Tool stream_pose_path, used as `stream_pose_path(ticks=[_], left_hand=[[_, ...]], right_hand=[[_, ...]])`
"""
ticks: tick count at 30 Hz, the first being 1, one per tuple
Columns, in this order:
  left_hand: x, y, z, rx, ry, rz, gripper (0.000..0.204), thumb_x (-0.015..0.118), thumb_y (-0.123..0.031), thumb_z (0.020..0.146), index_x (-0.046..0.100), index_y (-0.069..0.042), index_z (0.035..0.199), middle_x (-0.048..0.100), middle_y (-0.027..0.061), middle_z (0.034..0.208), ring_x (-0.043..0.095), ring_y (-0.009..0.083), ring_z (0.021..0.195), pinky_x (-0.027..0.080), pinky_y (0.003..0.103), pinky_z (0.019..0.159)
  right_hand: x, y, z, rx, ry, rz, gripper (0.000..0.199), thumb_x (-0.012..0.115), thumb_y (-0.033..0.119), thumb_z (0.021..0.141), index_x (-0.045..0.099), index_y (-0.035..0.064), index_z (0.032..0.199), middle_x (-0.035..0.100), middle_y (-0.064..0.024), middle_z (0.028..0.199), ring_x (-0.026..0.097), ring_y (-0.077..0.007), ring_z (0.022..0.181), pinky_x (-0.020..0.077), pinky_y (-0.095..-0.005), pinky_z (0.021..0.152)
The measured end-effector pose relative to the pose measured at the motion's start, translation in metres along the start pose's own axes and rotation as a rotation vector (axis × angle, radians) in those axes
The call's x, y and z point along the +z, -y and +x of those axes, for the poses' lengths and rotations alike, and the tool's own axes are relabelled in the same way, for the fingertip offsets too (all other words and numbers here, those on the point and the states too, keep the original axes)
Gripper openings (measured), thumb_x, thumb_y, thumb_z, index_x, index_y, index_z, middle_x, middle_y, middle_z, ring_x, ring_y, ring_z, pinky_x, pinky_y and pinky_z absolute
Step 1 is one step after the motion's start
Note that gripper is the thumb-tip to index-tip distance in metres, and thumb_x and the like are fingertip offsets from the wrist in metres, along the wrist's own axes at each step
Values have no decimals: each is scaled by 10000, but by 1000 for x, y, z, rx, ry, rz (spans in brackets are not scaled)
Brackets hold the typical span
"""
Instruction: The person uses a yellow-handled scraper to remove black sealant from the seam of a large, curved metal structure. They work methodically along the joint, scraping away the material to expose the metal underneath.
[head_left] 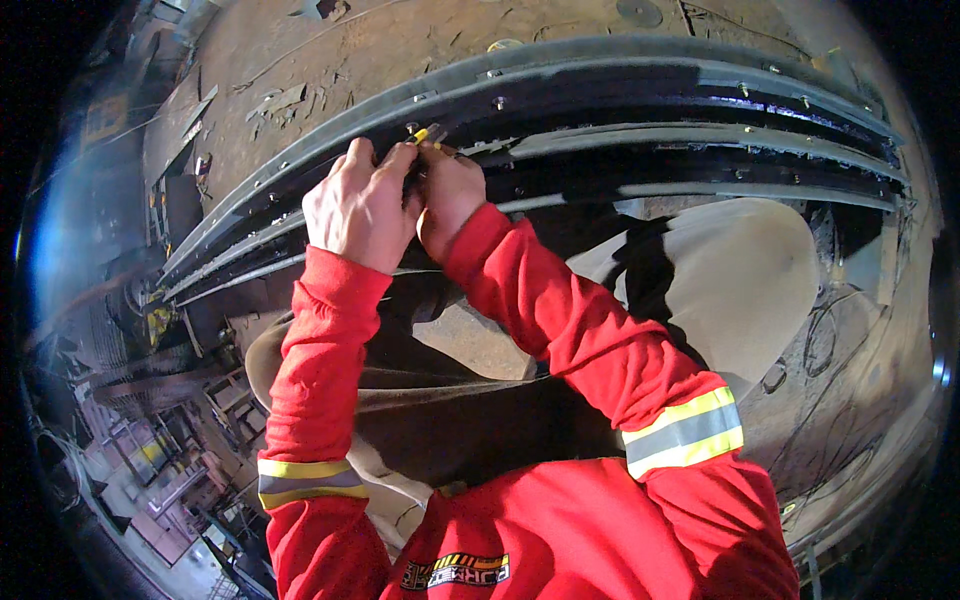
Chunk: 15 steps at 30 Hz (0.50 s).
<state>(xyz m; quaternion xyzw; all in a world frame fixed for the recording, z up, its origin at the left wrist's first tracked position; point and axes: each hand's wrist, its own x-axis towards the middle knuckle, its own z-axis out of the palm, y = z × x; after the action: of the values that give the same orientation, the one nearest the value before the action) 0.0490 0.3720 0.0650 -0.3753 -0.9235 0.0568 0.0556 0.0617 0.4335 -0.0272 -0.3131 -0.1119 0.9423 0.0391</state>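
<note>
My left hand [355, 208] and my right hand [455, 192] meet over a set of long dark metal beams. The fingers of both hands are curled and close together. A small yellow-and-black tool [428, 134] sticks out past my fingertips; its lower part is hidden, so its kind is unclear. What my left fingers grip is hidden behind the knuckles. Under my hands, the long beams [610, 92] have pale edges and run across from left to right. Bolts [499, 103] stand along them at intervals.
My bent legs in pale trousers [735, 265] are close to the beams' near side. Scraps of metal [280, 100] lie on the brown floor [380, 50] beyond. Cables [820, 340] curl on the floor at right. Clutter and mesh-like coils [100, 345] stand at left.
</note>
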Motion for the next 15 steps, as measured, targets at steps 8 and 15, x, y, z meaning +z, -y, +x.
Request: stream_pose_path(ticks=[8,15], left_hand=[[-8,-2,15,53,161,123,427,751,-161,662,659,-159,1078,576,114,917,631,307,813,517,399,664],[-13,-2,19,91,164,115,334,732,-179,662,672,-157,989,581,103,879,642,288,804,527,403,636]], right_hand=[[-2,2,5,81,-4,47,143,453,126,954,581,75,990,608,-62,816,587,-167,669,465,-314,558],[2,0,4,57,-25,144,181,475,71,921,568,30,1071,614,-88,913,581,-196,764,479,-352,656]])
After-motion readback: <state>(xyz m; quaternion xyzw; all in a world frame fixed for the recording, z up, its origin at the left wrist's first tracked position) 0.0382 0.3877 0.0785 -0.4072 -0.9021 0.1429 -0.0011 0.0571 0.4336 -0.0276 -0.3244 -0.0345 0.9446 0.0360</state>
